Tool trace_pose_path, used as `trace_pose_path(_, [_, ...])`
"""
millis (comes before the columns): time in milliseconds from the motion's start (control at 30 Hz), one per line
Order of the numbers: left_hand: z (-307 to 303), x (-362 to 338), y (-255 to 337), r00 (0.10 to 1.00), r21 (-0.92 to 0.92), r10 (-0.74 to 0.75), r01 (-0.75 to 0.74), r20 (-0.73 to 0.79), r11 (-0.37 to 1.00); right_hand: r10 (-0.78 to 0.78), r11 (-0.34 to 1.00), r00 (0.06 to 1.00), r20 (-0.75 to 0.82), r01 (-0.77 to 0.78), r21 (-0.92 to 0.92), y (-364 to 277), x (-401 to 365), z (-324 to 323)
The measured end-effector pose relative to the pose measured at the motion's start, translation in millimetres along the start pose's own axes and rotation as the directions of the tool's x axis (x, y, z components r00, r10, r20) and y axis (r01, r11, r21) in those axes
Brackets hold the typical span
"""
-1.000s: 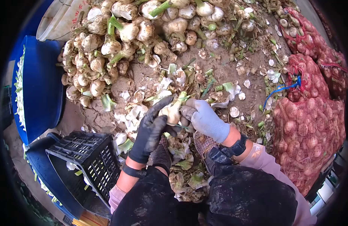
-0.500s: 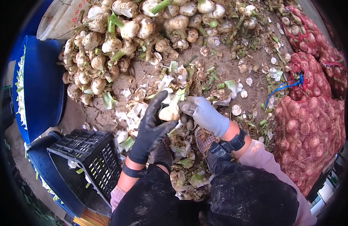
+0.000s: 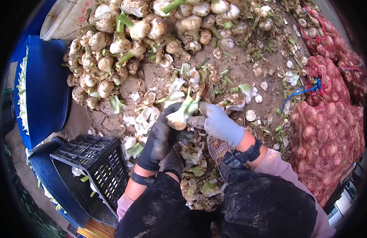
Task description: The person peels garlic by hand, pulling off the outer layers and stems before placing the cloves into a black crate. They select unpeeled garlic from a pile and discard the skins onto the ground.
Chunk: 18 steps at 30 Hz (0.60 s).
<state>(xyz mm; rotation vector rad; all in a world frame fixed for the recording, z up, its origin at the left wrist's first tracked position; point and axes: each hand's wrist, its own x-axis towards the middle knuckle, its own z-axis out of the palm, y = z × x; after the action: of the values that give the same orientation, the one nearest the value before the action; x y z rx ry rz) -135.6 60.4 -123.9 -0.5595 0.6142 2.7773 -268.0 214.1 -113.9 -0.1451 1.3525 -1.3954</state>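
A garlic bulb [image 3: 178,119] with a pale green stem pointing up and away sits between my hands, above the littered ground. My left hand [image 3: 161,131], in a dark glove, is closed around the bulb's left side. My right hand [image 3: 219,122], in a pale glove with dirty fingertips, pinches at the bulb's right side, where a leafy outer layer stands off the stem. Its fingertips are partly hidden behind the bulb. Peeled white skins [image 3: 146,117] lie on the soil under and around my hands.
A large heap of garlic bulbs [image 3: 138,29] lies ahead. Red mesh sacks full of bulbs [image 3: 326,139] stand at the right, one tied with blue cord [image 3: 298,92]. To the left are a blue tub [image 3: 44,91] and a tipped black crate [image 3: 108,168]. My shoes [image 3: 218,152] rest among peelings.
My left hand has shifted its grip, its fingers now wrapped closer around the bulb. The bulb has tilted and moved slightly left. The right hand stays at its side.
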Motion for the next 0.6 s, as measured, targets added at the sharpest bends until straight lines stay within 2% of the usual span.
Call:
trace_pose_path(33, [6,1,-3,1.000,-0.001,-0.003,0.003,0.001,1.000,0.001,1.000,1.000,-0.003,-0.001,0.001,-9,-2,0])
trace_pose_path(67, [14,3,-8,0.966,0.479,0.241,-0.167,-0.096,0.862,0.009,0.987,1.000,0.019,-0.006,-0.159,-18,-2,1])
trace_pose_path(100, [21,2,-8,0.871,0.850,0.487,-0.210,-0.062,0.484,0.018,0.950,0.999,0.043,-0.004,-0.314,-23,0,2])
trace_pose_path(133, [23,-5,3,0.951,0.654,0.254,-0.080,-0.176,0.752,0.017,0.863,0.999,0.045,0.008,-0.505,-22,2,1])
trace_pose_path(167, [29,-6,8,0.951,0.654,0.254,-0.079,-0.177,0.752,0.018,0.863,0.999,0.046,0.008,-0.505,-22,0,1])
trace_pose_path(233, [36,-2,14,0.804,0.457,0.368,-0.137,-0.466,0.879,0.217,0.967,0.975,0.053,-0.208,-0.148,-26,-4,0])
trace_pose_path(300, [11,-9,11,0.802,0.432,0.352,-0.131,-0.483,0.892,0.228,0.968,0.971,0.075,-0.218,-0.122,-18,-5,-2])
trace_pose_path(367, [19,-3,3,0.853,0.464,0.336,-0.127,-0.400,0.876,0.074,0.997,0.997,0.027,-0.073,-0.031,-17,-6,0])
trace_pose_path(400, [23,0,1,0.840,0.617,0.442,-0.172,-0.316,0.768,-0.020,0.996,1.000,0.024,0.022,-0.087,-14,-6,1])
trace_pose_path(433, [24,2,5,0.841,0.618,0.439,-0.169,-0.316,0.768,-0.019,0.996,1.000,0.022,0.021,-0.084,-11,-7,3])
trace_pose_path(500, [27,2,14,0.867,0.776,0.425,-0.074,-0.260,0.626,0.069,0.996,0.987,0.148,-0.061,-0.059,-8,-9,7])
trace_pose_path(533, [32,-1,14,0.872,0.851,0.434,-0.040,-0.227,0.524,-0.104,0.907,0.981,0.164,0.161,-0.390,-7,-10,9])
trace_pose_path(567, [23,-5,12,0.872,0.851,0.435,-0.042,-0.225,0.524,-0.105,0.906,0.981,0.164,0.162,-0.391,-10,-11,7])
trace_pose_path(600, [7,-11,8,0.896,0.921,0.425,-0.051,-0.129,0.387,-0.037,0.801,0.996,0.080,0.078,-0.594,-20,-12,5])
